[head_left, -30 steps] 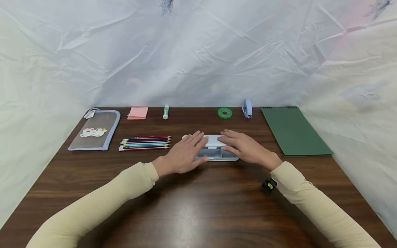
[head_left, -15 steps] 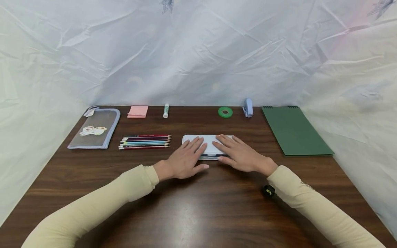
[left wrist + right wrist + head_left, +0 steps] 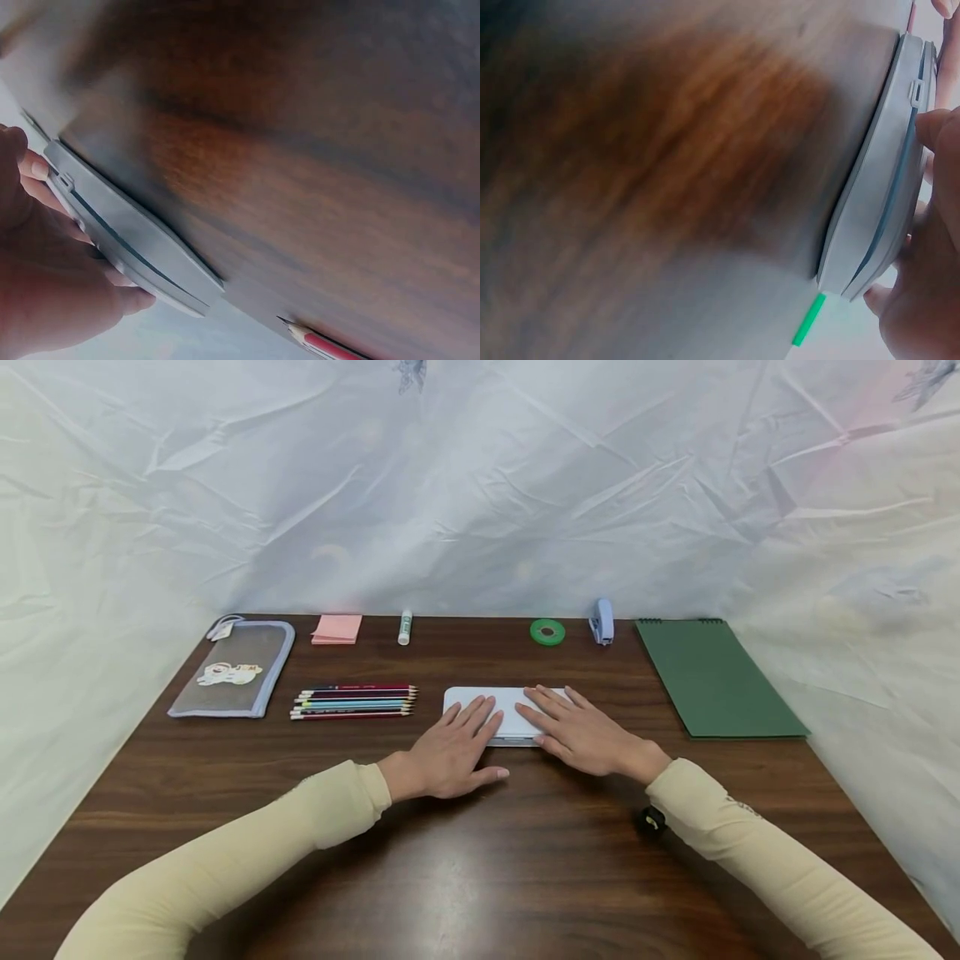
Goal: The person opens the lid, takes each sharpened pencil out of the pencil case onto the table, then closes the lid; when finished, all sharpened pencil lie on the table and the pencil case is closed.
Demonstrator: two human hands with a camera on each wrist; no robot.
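A white pencil case (image 3: 512,717) lies in the middle of the table with its lid down. In the left wrist view a dark line runs along the seam between the case's lid and base (image 3: 161,236), with a small clasp at the front. My left hand (image 3: 456,750) rests on the left part of the lid, fingers straight, thumb out over the table. On the right part lies my right hand (image 3: 588,735), its fingers spread. The right wrist view shows its thumb near the clasp (image 3: 916,94) on the case's front side.
Several pencils (image 3: 356,702) lie left of the case. Beyond are a mesh zip pouch (image 3: 243,652), pink sticky notes (image 3: 337,628), a glue stick (image 3: 405,628), green tape (image 3: 547,632) and a stapler (image 3: 602,622). A green spiral notepad (image 3: 716,681) lies at right.
The pencil case's lid has swung down toward me, covering the compartments that showed a second ago. Both hands have come nearer with it, fingers flattening on the lid.
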